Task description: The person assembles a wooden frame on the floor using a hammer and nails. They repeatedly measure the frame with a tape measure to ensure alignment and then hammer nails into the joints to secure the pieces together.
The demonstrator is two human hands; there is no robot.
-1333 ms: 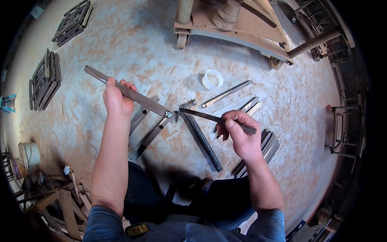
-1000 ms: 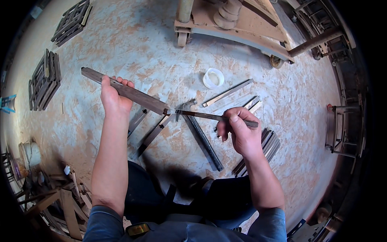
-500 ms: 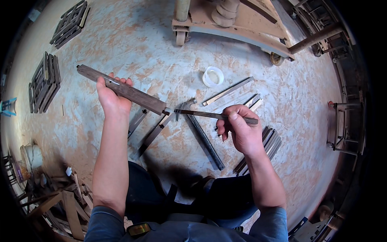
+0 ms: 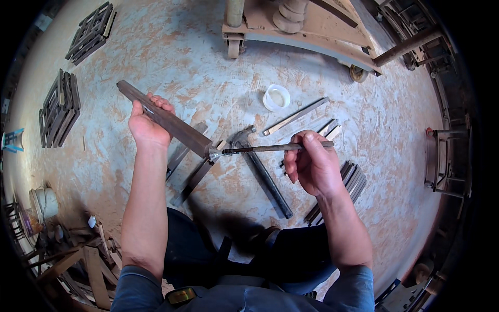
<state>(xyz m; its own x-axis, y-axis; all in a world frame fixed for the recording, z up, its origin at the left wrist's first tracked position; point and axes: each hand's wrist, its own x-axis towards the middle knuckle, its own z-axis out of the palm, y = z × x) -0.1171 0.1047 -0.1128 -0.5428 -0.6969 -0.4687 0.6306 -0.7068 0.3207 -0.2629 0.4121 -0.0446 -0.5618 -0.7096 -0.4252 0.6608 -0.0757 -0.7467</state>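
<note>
Across the palm and fingers of my left hand (image 4: 150, 128) lies a dark wooden bar (image 4: 182, 131), tilted with its near end down to the right; a small slot shows in its face. My right hand (image 4: 318, 167) pinches the handle of a thin stick-like brush (image 4: 260, 148) between thumb and fingers. The brush's pale, wet-looking tip touches the bar's near end. Below the brush, a claw hammer (image 4: 266, 181) with a dark handle lies on the floor. A white plastic tub (image 4: 276, 98) with whitish contents stands beyond it.
Wooden strips (image 4: 296, 115) and a bundle of dark bars (image 4: 340, 192) lie on the floor (image 4: 208, 62) at right. Stacked wooden frames (image 4: 60, 109) sit at far left. A wheeled cart (image 4: 306, 39) stands ahead. Scrap wood (image 4: 93, 270) is piled at lower left.
The bar has swung to a steeper tilt, its far end moving right. The brush is more level, and its tip has shifted slightly left and down against the bar's end.
</note>
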